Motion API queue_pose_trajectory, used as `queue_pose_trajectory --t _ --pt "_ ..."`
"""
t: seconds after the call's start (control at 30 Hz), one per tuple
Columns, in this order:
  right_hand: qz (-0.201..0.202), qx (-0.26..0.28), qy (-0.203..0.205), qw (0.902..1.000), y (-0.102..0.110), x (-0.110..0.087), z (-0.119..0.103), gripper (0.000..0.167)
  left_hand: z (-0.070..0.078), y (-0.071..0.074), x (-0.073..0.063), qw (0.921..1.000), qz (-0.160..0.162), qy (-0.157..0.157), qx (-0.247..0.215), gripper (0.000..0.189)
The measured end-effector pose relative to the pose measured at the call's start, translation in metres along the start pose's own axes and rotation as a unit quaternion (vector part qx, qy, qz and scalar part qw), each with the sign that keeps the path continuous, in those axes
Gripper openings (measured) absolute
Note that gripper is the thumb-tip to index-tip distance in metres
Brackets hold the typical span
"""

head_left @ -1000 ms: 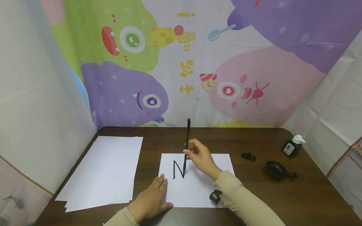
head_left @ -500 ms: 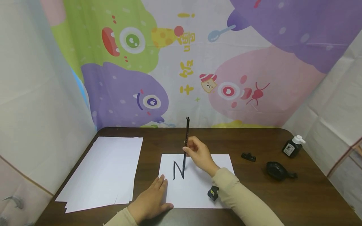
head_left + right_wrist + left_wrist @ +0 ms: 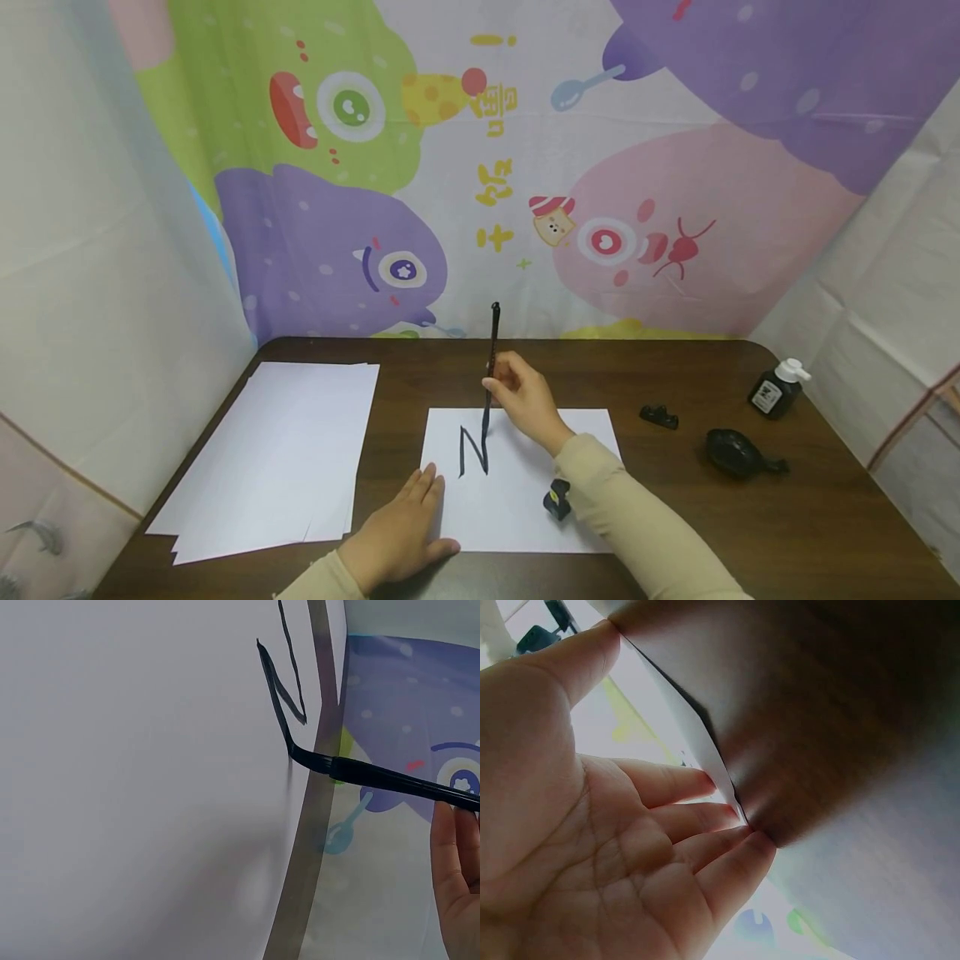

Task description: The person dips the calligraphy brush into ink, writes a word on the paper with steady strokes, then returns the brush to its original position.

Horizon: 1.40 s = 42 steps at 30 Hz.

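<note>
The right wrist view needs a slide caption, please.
Fingers hold a black brush, its bent tip meeting a dark stroke on paper.

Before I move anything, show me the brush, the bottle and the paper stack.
Brush (image 3: 492, 340): head view, upper handle.
Bottle (image 3: 768, 396): head view, front label.
Paper stack (image 3: 272, 457): head view, middle of its top.

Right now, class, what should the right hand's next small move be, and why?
Probably draw the brush slightly up the paper: its bristles bend against it, and the right stroke seems to stop just short of the top of the left stroke.
</note>
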State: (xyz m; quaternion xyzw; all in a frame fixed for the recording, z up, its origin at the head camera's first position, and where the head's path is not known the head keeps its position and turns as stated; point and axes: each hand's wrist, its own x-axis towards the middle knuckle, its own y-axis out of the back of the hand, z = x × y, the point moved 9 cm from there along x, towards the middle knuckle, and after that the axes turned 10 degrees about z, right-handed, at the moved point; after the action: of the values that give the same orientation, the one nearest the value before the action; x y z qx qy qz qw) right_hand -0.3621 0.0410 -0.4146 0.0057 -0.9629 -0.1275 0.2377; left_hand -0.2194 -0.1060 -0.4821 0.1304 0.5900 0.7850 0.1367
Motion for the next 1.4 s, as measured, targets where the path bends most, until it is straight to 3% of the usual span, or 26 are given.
queue_pose_trajectory --t 0.5,0.67,0.83,1.4 --pt "0.005 0.000 0.005 1.0000 0.001 0.007 -0.001 0.018 0.000 0.002 0.001 0.9999 0.010 -0.003 0.001 0.090" --pt "0.029 0.021 -0.001 0.9994 0.006 0.009 -0.001 0.020 0.000 0.002 0.001 0.9999 0.011 -0.003 0.000 0.090" --pt "0.052 0.039 0.021 0.9977 0.017 0.009 -0.010 0.022 0.000 0.002 0.001 0.9999 0.012 -0.004 -0.002 0.091" --pt "0.046 -0.056 0.094 0.9929 0.030 -0.013 -0.026 0.014 0.001 0.000 0.000 0.9999 0.013 -0.007 -0.003 0.090"
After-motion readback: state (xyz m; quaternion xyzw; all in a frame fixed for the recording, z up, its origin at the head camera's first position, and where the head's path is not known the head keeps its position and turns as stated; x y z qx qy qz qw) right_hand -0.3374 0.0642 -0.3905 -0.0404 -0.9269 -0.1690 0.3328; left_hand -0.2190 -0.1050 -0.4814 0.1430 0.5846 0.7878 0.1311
